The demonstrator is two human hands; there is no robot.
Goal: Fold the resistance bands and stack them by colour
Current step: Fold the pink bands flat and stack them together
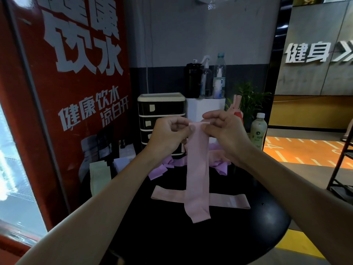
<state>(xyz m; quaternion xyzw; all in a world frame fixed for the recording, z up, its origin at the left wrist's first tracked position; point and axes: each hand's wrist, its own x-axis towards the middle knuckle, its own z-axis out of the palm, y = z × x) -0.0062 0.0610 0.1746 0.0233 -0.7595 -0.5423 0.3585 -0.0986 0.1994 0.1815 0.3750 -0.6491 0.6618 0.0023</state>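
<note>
I see my left hand and right hand pinching the top edge of a pink resistance band, which hangs down over the black table. Another pink band lies flat across it, purple bands heaped behind.

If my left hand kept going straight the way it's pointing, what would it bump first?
Likely the right hand, pinching the same pink band just across from the left hand; depth is unclear.

The left hand and right hand are bare, forearms likewise
</note>
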